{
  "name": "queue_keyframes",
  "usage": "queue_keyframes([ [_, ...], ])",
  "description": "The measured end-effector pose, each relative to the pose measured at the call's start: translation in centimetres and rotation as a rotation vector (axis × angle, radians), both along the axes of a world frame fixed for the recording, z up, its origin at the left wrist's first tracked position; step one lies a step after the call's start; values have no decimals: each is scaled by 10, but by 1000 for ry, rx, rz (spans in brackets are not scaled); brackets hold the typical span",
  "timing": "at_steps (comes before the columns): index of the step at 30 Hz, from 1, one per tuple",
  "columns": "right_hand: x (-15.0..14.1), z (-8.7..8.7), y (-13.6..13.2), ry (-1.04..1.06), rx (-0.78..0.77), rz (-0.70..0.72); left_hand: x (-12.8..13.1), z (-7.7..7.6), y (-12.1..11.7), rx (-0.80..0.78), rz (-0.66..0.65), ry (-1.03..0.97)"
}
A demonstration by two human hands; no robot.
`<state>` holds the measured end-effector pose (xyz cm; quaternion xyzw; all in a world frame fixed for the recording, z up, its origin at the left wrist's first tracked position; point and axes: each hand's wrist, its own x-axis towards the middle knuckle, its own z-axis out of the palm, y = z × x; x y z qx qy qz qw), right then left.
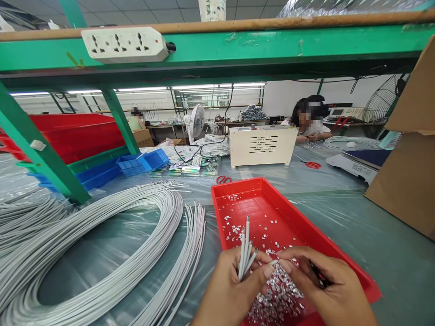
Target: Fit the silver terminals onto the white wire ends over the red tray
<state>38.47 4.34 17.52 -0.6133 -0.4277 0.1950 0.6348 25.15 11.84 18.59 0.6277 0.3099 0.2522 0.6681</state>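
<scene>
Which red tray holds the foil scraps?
The shallow red tray under both hands, littered with silver bits. The stacked red bins at far left show none.

**Red, white and green on my bench**

In my left hand (pixel 227 290) I have a bundle of white cable ends (pixel 245 249). Under my fingers the tray (pixel 306 226) is bright red, and silver foil scraps (pixel 278 294) glitter in it. The long cables (pixel 102 253) beside it are pale grey-white. The bench frame (pixel 217 47) is green, the power strip (pixel 125 44) is cream, the small bins (pixel 142 163) are blue, and the machine box (pixel 261 145) is beige.
</scene>
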Motion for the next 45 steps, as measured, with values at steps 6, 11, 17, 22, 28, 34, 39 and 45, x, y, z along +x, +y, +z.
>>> queue_keyframes([
  [6, 0, -5, 3, 198, -223, 122, 1, 0, 0, 113, 99, 25],
  [11, -4, -3, 4, 189, -209, 97, 1, 5, -1, 95, -27, 36],
  [17, -11, 4, 6, 164, -137, 40, 2, 1, -1, 120, -70, 41],
  [22, -12, 4, 6, 145, -138, 37, 3, 0, -1, 125, -67, 53],
  [28, -12, 4, 6, 149, -136, 26, 6, 0, -1, 101, -26, 37],
  [34, -13, 8, 6, 163, -171, 33, 7, -4, -3, 72, 22, 6],
  [39, -16, 9, 5, 213, -162, 52, 9, -3, -5, 75, 98, 14],
  [45, -13, 8, 6, 217, -146, -21, 7, -3, -4, 140, 58, 24],
])
